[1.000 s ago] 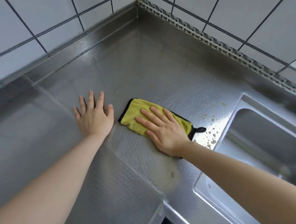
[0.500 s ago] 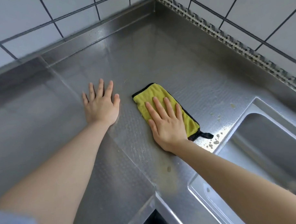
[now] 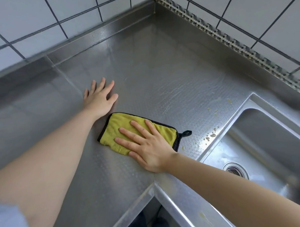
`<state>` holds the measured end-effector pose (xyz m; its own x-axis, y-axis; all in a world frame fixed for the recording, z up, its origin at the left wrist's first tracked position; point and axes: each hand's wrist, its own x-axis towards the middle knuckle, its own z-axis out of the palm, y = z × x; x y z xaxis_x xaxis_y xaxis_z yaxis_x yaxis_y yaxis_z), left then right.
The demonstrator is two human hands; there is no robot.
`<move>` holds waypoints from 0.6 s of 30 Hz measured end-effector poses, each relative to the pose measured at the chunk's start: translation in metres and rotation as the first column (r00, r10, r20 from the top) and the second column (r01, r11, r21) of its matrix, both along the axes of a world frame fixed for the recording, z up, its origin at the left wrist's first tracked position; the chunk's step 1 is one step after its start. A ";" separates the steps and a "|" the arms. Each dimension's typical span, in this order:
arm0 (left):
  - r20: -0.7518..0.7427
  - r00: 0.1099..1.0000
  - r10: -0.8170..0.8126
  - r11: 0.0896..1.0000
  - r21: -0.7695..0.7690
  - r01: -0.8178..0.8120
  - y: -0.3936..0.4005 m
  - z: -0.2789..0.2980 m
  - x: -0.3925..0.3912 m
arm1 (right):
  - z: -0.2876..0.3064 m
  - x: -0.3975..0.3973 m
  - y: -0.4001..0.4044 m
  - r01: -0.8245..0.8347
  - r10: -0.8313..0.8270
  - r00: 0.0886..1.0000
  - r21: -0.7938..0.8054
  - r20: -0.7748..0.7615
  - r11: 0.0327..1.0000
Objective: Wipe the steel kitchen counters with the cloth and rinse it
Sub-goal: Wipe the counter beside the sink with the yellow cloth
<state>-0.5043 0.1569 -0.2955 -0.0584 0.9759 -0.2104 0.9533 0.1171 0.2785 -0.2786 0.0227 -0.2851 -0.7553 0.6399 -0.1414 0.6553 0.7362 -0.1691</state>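
Head view: the right hand (image 3: 147, 147) lies flat, fingers spread, pressing the yellow cloth (image 3: 129, 129) onto the steel counter (image 3: 161, 70) near centre. At ten o'clock of the cloth, the left hand (image 3: 99, 99) rests flat, fingers straight. At three o'clock, the sink (image 3: 266, 143) holds only its drain (image 3: 236, 169); yellowish droplets (image 3: 213, 135) dot its rim.

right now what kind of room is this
Most likely a kitchen, perhaps a commercial one: a steel corner counter with a built-in sink and drain, white tiled walls behind, and a yellow cloth pressed flat under the right hand.
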 end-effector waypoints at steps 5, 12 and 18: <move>-0.054 0.998 0.024 0.995 0.100 -0.018 -0.013 -0.005 0.012 | -0.002 0.035 -0.026 -0.114 0.113 0.993 -0.035 -0.027 0.993; -0.030 0.998 0.057 0.970 0.239 -0.048 -0.035 -0.015 0.023 | 0.002 0.074 0.027 0.281 -0.281 0.960 0.005 0.011 0.960; -0.028 0.995 0.097 0.970 0.225 -0.089 -0.044 -0.014 0.031 | 0.001 0.065 -0.010 0.255 -0.255 0.967 0.004 0.018 0.967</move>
